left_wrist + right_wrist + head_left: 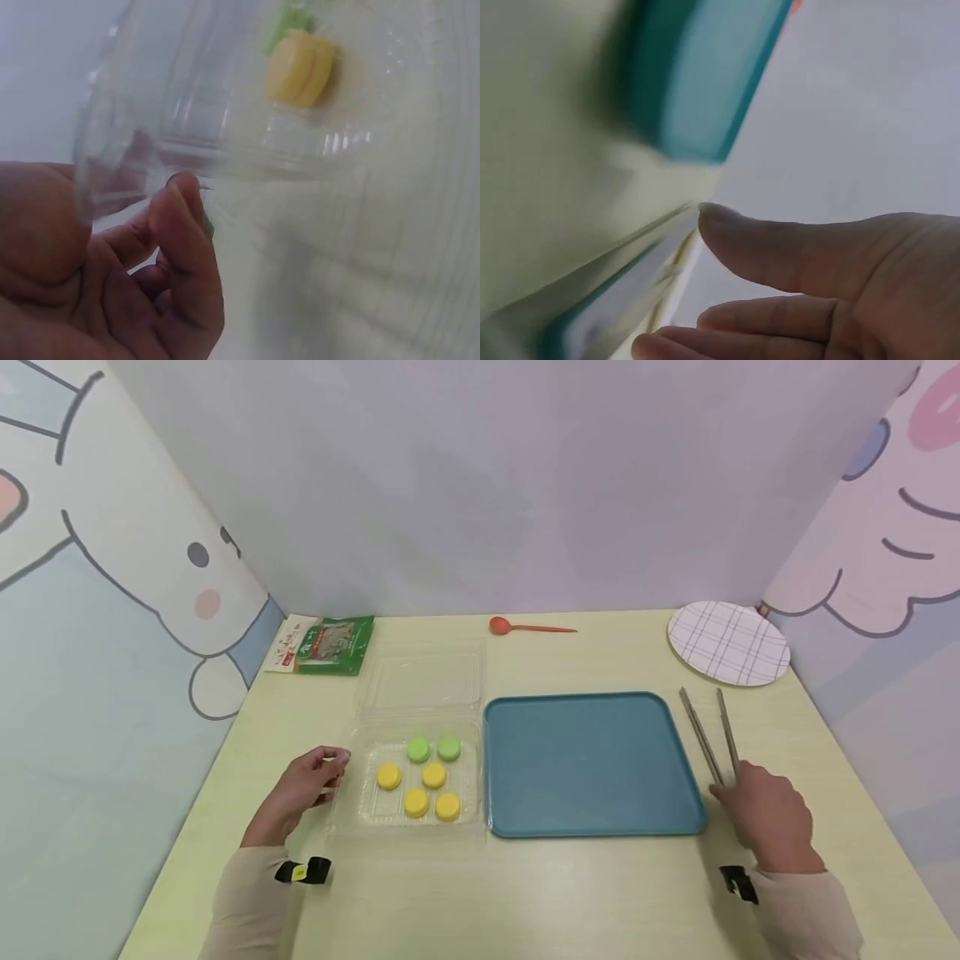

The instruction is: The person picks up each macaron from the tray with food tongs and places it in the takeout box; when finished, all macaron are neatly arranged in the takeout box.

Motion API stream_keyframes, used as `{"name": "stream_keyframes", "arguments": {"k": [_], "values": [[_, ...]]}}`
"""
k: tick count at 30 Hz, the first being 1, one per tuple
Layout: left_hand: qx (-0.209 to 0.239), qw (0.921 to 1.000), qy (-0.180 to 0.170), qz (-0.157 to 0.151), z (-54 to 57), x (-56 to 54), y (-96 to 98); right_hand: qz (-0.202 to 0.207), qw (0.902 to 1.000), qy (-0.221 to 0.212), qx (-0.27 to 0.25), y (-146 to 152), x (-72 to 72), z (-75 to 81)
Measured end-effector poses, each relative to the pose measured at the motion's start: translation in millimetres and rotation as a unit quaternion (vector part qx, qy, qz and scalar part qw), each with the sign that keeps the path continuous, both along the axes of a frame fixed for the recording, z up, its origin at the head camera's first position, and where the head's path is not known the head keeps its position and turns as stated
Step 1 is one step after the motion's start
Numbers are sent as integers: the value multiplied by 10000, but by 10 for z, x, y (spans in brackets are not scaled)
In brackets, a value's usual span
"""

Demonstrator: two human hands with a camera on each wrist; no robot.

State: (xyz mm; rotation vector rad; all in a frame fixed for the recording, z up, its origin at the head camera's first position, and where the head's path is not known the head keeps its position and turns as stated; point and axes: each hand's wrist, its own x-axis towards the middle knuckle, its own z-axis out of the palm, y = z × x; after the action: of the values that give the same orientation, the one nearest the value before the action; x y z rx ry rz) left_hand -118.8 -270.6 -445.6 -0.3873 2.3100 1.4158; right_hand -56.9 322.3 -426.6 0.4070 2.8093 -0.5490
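Note:
A clear plastic box [467,781] stands left of the middle of the table, its lid [423,681] folded back behind it. Inside lie two green macarons [418,749] and several yellow macarons [433,775]. My left hand [307,781] pinches the box's left edge between thumb and finger; the left wrist view shows this close up, with a yellow macaron [298,69] beyond the wall. On the right, my right hand [768,814] is at the near end of metal tongs [701,739], whose two arms spread apart. In the right wrist view its thumb and fingers look straight, not closed round the tongs.
A blue tray [592,768] lies between the box and the tongs. Farther back are a red spoon [501,626], a white checked plate [727,643] at the right and a green food packet [330,646] at the left. Walls border the table's back and sides.

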Motion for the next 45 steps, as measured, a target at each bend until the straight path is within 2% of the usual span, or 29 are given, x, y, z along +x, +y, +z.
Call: {"name": "stream_keyframes", "arguments": {"k": [2,5,11,14,17,21,26,28,31,33,38,42,45], "values": [[-33,9999,-33,-119,14,-15,-33,165,9996,235,46,-128,-61,61],[-141,9995,-8,-298,78,-53,-82,636,9962,584,90,-395,-191,158],[-272,9971,158,-692,235,-219,-135,1726,9788,1102,-106,-1008,-532,296],[-142,9962,105,-856,269,-364,-166,2120,9710,1046,-347,-1302,-767,310],[-31,9949,12,-1007,284,-549,-230,2446,9627,822,-813,-1570,-1048,286],[124,9932,-82,-1159,298,-805,-321,2627,9546,392,-1345,-1862,-1445,203],[576,9923,-174,-1082,276,-1070,-383,2572,9528,199,-1600,-2102,-1886,66],[839,9920,-194,-926,244,-1145,-379,2501,9531,167,-1696,-2170,-2017,6],[1238,9894,-189,-730,218,-1241,-348,2174,9564,132,-1948,-2274,-2146,-65],[1445,9875,-202,-595,211,-1293,-312,1961,9561,106,-2174,-2346,-2198,-94],[1723,9826,-431,-537,175,-1371,-185,1507,9558,-68,-2522,-2475,-2240,-116],[1644,9836,-587,-466,139,-1402,-115,1305,9541,-167,-2692,-2503,-2266,-131],[1537,9857,-565,-393,144,-1414,-105,1165,9456,-206,-3031,-2509,-2281,-130]]}}
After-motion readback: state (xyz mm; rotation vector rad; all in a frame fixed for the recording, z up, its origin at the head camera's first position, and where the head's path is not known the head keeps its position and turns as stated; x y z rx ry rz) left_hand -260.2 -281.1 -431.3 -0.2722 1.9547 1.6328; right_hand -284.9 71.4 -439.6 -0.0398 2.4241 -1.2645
